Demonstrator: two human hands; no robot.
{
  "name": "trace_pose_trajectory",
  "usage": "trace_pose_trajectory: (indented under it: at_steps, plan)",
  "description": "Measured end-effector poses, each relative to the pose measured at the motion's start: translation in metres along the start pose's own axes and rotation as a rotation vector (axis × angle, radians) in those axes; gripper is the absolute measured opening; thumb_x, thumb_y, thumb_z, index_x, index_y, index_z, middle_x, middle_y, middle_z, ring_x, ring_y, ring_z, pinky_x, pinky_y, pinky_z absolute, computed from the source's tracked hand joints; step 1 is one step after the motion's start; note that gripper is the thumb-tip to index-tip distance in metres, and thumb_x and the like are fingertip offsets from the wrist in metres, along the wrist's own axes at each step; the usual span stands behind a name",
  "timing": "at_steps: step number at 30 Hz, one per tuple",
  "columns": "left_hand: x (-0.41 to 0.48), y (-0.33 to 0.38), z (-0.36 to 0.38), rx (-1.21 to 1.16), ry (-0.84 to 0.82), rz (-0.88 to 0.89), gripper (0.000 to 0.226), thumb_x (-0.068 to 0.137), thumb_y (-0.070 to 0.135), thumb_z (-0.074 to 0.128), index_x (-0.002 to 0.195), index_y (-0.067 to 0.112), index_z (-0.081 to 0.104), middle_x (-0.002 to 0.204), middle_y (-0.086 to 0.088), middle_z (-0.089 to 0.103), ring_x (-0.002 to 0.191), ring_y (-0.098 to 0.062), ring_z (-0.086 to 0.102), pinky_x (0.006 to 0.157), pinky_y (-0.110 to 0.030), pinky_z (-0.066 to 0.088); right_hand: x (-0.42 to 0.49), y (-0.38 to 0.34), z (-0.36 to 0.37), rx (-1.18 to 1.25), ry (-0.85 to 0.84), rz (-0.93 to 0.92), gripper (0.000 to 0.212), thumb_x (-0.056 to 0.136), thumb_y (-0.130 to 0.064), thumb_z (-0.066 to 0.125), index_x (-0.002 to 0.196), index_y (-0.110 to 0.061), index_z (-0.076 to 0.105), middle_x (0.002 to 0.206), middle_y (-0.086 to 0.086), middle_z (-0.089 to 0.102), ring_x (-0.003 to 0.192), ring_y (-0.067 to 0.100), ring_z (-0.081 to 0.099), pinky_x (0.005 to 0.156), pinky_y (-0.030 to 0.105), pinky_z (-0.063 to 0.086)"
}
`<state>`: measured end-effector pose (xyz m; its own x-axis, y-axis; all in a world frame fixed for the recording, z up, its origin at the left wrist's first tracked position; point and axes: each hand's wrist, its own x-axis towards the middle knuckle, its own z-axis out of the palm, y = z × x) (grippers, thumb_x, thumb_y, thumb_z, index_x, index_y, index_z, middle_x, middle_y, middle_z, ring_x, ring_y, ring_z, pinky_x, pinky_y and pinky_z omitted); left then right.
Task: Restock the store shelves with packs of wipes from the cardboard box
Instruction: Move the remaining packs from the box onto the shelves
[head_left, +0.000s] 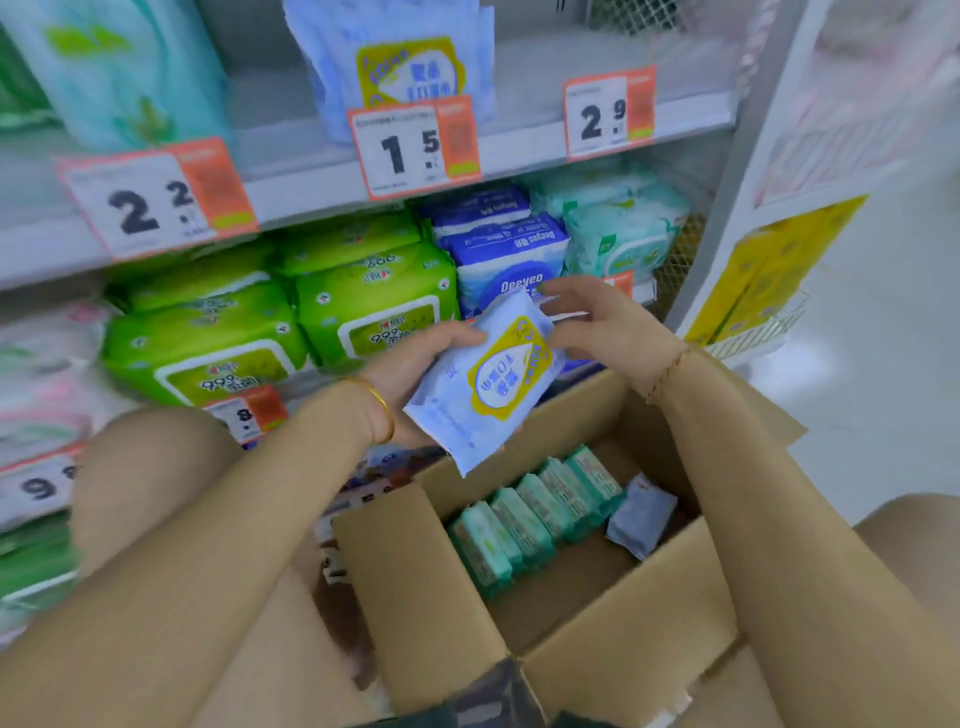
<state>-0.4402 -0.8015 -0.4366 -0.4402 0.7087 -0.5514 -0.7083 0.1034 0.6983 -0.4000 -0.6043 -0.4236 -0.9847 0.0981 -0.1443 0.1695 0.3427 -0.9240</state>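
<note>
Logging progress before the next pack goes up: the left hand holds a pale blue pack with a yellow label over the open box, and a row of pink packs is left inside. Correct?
Not quite. In the head view, the row of packs left inside the cardboard box is green, not pink. The rest stands: the left hand holds the pale blue pack with a yellow label over the open box.

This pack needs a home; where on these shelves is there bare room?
The upper shelf is bare between the matching blue pack and the right upright. Below, green packs, Deeyeo packs and teal packs sit crowded together.
</note>
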Motion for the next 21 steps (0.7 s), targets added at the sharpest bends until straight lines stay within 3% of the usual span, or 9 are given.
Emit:
trace_pose_trajectory:
  at_steps: [2,5,7,9,11,13,16,19,21]
  plan:
    - [-0.012,0.010,-0.005,0.047,0.015,-0.016,0.039,0.065,0.031,0.065,0.099,0.013,0.072,0.106,-0.013,0.070,0.089,-0.027,0.068,0.091,-0.041,0.052,-0.001,-0.016,0.006,0.095,-0.095,0.002,0.052,0.087,0.005,0.055,0.133,-0.015,0.046,0.116,0.003,0.053,0.100,0.015,0.054,0.070,0.024,0.048]
    - [-0.025,0.024,-0.010,0.101,0.034,-0.010,0.052,0.059,0.034,0.069,0.108,0.016,0.066,0.109,-0.010,0.068,0.090,-0.026,0.066,0.092,-0.039,0.051,0.003,-0.031,0.009,0.165,-0.250,0.002,0.049,0.087,0.001,0.058,0.130,-0.020,0.047,0.106,0.000,0.064,0.094,0.019,0.062,0.081,0.034,0.052]
    - [-0.032,0.031,-0.012,0.118,0.038,0.009,0.045,0.060,0.036,0.071,0.102,0.017,0.070,0.107,-0.008,0.069,0.089,-0.024,0.067,0.092,-0.039,0.050,0.009,-0.036,0.011,0.152,-0.304,-0.044,0.040,0.085,0.001,0.061,0.118,-0.019,0.053,0.100,0.002,0.069,0.092,0.023,0.065,0.088,0.042,0.052]
    - [-0.039,0.036,-0.012,0.143,0.050,0.057,0.026,0.071,0.038,0.071,0.088,0.018,0.076,0.101,-0.006,0.073,0.084,-0.021,0.070,0.087,-0.036,0.054,0.014,-0.043,0.012,0.133,-0.310,-0.115,0.030,0.082,0.001,0.065,0.103,-0.020,0.060,0.096,0.005,0.071,0.088,0.023,0.067,0.087,0.043,0.053]
    - [-0.044,0.044,-0.012,0.178,0.088,0.120,0.023,0.076,0.038,0.067,0.079,0.018,0.078,0.091,-0.004,0.075,0.076,-0.016,0.071,0.074,-0.028,0.059,0.023,-0.053,0.014,0.109,-0.300,-0.203,0.025,0.080,0.000,0.067,0.095,-0.020,0.064,0.090,0.001,0.073,0.081,0.014,0.069,0.081,0.034,0.056]
    - [-0.047,0.053,-0.010,0.142,0.129,0.198,0.024,0.079,0.035,0.059,0.080,0.016,0.075,0.086,-0.003,0.075,0.070,-0.015,0.070,0.068,-0.024,0.058,0.032,-0.065,0.017,0.131,-0.211,-0.231,0.018,0.082,-0.006,0.067,0.095,-0.016,0.064,0.086,0.000,0.071,0.072,0.007,0.068,0.072,0.028,0.058]
    - [-0.048,0.064,-0.008,0.048,0.217,0.343,0.022,0.091,0.030,0.050,0.090,0.016,0.067,0.081,-0.003,0.074,0.068,-0.014,0.069,0.068,-0.023,0.057,0.037,-0.078,0.017,0.295,-0.131,-0.123,0.009,0.086,-0.019,0.063,0.089,-0.012,0.058,0.077,0.003,0.068,0.066,0.014,0.068,0.071,0.035,0.060]
    - [-0.050,0.070,0.000,-0.081,0.206,0.535,0.026,0.088,0.019,0.050,0.108,0.008,0.061,0.101,-0.012,0.070,0.084,-0.021,0.069,0.077,-0.031,0.058,0.027,-0.078,0.021,0.291,-0.379,-0.013,0.027,0.077,-0.037,0.060,0.096,-0.017,0.060,0.087,0.002,0.070,0.073,0.018,0.069,0.074,0.037,0.060]
    - [-0.047,0.075,0.002,-0.105,0.180,0.672,0.040,0.082,0.011,0.054,0.120,0.002,0.054,0.120,-0.019,0.062,0.101,-0.028,0.063,0.094,-0.040,0.052,0.022,-0.081,0.026,0.292,-0.480,-0.052,0.034,0.074,-0.033,0.065,0.105,-0.019,0.059,0.096,-0.001,0.071,0.082,0.016,0.070,0.074,0.038,0.060]
